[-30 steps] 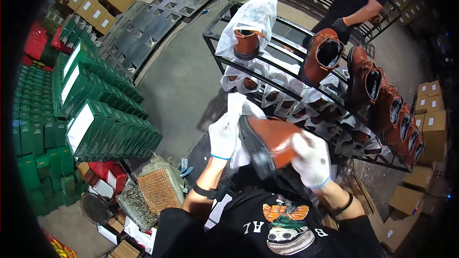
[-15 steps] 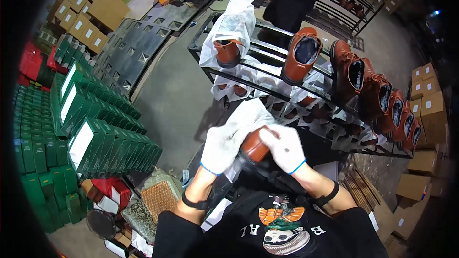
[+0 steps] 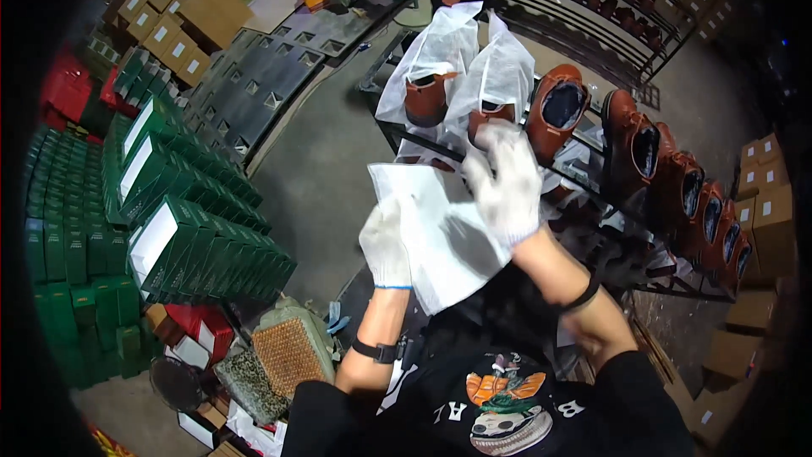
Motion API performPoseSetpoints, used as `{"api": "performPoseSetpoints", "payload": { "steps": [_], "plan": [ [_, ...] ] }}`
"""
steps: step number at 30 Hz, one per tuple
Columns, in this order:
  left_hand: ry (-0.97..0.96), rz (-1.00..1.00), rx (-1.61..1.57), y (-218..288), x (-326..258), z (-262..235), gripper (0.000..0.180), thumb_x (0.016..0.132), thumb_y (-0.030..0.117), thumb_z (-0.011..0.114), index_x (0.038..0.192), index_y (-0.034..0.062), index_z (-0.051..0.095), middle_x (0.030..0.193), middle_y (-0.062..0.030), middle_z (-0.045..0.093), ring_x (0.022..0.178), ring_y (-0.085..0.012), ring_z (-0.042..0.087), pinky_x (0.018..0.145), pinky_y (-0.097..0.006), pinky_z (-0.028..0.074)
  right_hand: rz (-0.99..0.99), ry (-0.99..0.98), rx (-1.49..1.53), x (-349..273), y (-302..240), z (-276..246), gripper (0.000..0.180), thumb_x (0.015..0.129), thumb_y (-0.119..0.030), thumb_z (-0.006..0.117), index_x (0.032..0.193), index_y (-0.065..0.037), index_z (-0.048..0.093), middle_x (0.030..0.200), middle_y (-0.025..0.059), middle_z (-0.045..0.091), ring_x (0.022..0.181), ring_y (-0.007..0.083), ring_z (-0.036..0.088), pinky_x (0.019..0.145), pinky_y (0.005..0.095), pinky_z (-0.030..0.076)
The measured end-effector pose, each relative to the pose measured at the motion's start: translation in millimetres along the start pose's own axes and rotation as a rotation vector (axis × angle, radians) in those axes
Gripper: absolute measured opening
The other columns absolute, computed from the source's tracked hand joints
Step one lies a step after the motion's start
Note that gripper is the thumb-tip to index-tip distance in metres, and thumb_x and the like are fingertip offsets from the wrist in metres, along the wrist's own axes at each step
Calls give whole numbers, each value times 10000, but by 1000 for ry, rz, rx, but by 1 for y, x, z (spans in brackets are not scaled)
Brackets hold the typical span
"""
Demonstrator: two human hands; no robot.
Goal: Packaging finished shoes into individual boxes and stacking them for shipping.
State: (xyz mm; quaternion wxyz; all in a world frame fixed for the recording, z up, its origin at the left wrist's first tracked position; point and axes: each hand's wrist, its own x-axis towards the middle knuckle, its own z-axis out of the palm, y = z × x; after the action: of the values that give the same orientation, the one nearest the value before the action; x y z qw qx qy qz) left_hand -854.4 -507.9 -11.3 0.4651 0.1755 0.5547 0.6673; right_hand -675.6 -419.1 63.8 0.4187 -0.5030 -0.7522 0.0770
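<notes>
Two gloved hands, left hand (image 3: 386, 245) and right hand (image 3: 506, 182), grip white fabric bag (image 3: 440, 237); keep mouth spread toward 12 o'clock.

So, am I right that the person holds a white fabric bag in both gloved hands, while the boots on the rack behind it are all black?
Not quite: the head view shows the boots on the rack are reddish-brown, not black. The rest holds: the left hand and right hand, both gloved, hold the white fabric bag.
</notes>
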Motion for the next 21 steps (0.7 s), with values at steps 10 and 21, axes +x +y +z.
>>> {"api": "performPoseSetpoints", "payload": {
  "steps": [10,21],
  "plan": [
    [-74,57,350,-31,-7,-14,211,1030,119,661,1023,-32,808,955,-25,776,846,-104,669,778,-284,534,33,-540,-282,-28,57,-81,383,852,-192,780,1186,-39,673,1251,227,644,1099,407,695,922,476,595],
    [-113,368,682,-82,-15,6,287,1084,176,651,1183,-65,772,966,-93,802,895,-102,679,834,-302,559,586,-78,494,-21,23,-190,262,1046,-186,653,1178,24,738,874,121,734,769,257,700,692,342,527]
  ]
}}
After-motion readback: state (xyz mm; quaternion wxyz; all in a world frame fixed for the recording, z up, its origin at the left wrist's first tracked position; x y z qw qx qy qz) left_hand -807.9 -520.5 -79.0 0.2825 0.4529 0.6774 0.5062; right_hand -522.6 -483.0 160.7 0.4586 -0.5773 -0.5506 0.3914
